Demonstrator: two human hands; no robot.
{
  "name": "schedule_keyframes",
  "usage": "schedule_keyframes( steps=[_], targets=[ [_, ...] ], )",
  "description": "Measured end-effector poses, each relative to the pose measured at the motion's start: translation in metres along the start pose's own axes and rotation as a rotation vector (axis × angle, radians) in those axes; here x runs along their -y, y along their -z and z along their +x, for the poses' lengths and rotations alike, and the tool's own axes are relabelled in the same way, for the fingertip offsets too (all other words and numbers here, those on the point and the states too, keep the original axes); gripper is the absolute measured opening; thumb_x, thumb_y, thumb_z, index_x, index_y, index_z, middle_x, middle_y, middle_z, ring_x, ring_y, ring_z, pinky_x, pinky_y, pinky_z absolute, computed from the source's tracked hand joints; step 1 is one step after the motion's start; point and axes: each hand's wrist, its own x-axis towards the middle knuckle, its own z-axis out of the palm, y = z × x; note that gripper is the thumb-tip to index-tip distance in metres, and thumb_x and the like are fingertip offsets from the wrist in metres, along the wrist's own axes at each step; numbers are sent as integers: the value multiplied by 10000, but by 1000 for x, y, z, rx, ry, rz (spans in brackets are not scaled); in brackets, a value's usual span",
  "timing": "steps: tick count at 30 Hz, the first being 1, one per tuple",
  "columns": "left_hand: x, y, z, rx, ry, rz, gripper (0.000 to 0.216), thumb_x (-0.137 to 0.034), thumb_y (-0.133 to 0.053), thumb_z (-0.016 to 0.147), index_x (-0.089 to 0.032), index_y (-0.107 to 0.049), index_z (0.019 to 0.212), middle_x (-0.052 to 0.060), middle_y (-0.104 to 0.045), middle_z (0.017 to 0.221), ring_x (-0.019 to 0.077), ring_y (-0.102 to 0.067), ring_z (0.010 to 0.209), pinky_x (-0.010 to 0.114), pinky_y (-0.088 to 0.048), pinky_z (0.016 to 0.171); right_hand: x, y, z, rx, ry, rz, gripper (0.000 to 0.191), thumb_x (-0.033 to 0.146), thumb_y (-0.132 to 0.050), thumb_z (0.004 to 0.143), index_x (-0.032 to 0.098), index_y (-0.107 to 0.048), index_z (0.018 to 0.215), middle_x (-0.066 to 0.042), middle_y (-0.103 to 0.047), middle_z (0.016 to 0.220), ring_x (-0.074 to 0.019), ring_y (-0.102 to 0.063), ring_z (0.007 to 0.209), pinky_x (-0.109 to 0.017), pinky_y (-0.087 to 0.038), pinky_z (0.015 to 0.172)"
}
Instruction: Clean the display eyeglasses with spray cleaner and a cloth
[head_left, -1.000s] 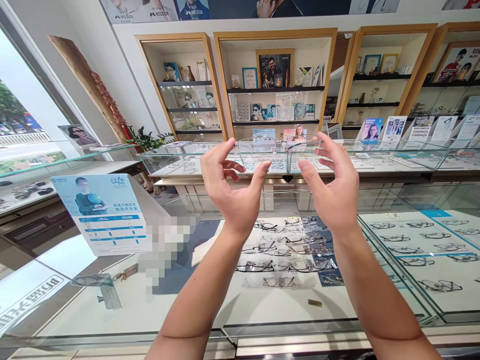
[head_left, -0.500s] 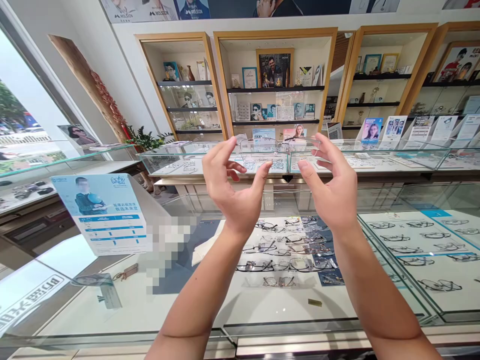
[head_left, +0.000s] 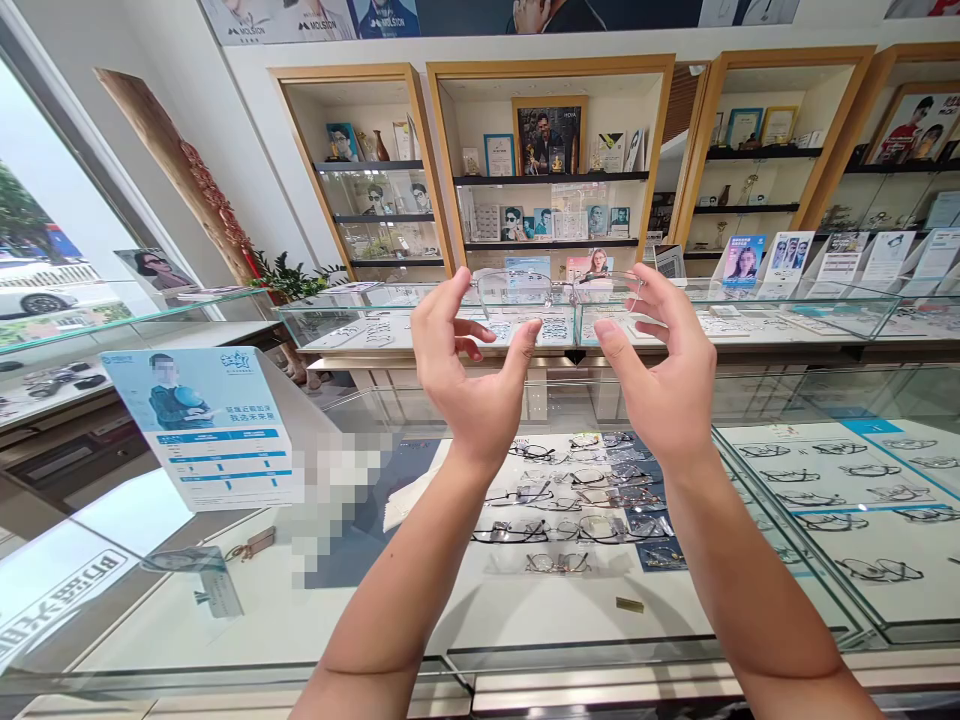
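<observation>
The left hand (head_left: 472, 385) and the right hand (head_left: 667, 375) are up in the air, with a thin, clear pair of glasses (head_left: 559, 283) between them. The fingers of both hands are bent and hold it by its two ends; just how they pinch it is hidden. Both thumbs point up below it and look apart from it. Half a second ago the top rim next to the left hand was a bit lower and hard to see; now it shows better. The left hand has moved a tiny bit toward the right hand, which is in almost the same spot.

The pair is high above the glass counter (head_left: 540, 628). Inside the counter, a small gold tag (head_left: 630, 605) lies near the front edge, right of the middle. Behind it are rows of other glasses (head_left: 559, 530), going toward the back edge. A blue and white sign (head_left: 217, 430) stands by the left side. None of these have moved.

Farther off is a second glass case (head_left: 450, 352), with a green plant (head_left: 292, 280) by its left end. Past that are shelves (head_left: 551, 180) with pictures. Through the window, a car wheel (head_left: 37, 303) has come into sight.
</observation>
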Motion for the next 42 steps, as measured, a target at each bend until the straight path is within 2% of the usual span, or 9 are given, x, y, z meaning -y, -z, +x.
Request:
schedule_keyframes(
  steps=[11, 18, 26, 34, 38, 42],
  targets=[
    [7, -4, -2, 24, 25, -7, 765, -571, -815, 998, -313, -520, 1656, 126, -627, 1542, 213, -725, 1063, 353, -580, 826, 5, -1, -1, -17, 33, -135, 602, 545, -676, 1076, 336, -565, 1630, -114, -667, 1594, -374, -699, 1392, -680, -598, 1182],
    [1, -4, -1, 12, 87, -27, 696, -552, -824, 984, -287, -588, 1583, 124, -656, 1534, 164, -679, 902, 341, -573, 773, 4, -2, -1, -12, 44, -176, 619, 542, -662, 1076, 312, -554, 1640, -130, -675, 1589, -365, -708, 1370, -659, -611, 1164],
    [3, -5, 0, -5, 75, -21, 630, -528, -810, 994, -288, -616, 1543, 113, -675, 1512, 144, -658, 847, 327, -571, 744, 14, 0, 0, -69, 26, -37, 453, 516, -588, 1109, 340, -689, 1514, -89, -736, 1509, -355, -718, 1378, -641, -637, 1145],
    [13, -8, -1, 8, 26, -20, 734, -566, -781, 1012, -327, -510, 1651, 119, -645, 1535, 164, -695, 914, 322, -566, 735, 16, -2, -3, -163, 30, -19, 413, 484, -509, 1140, 348, -730, 1462, -78, -753, 1456, -355, -675, 1453, -654, -622, 1162],
    [12, -8, -2, -23, -2, -13, 719, -603, -769, 1009, -309, -538, 1622, 128, -633, 1534, 169, -684, 912, 332, -562, 726, 11, -6, -1, -190, 22, 46, 383, 477, -520, 1145, 341, -752, 1419, -78, -759, 1446, -333, -696, 1417, -624, -617, 1166],
    [5, -6, -4, -59, -18, 6, 706, -613, -791, 983, -283, -583, 1571, 131, -639, 1496, 163, -639, 866, 349, -568, 716, 3, -9, 2, -189, -79, 133, 341, 512, -580, 1128, 311, -797, 1297, -75, -808, 1326, -290, -778, 1243, -560, -663, 1095]
  ],
)
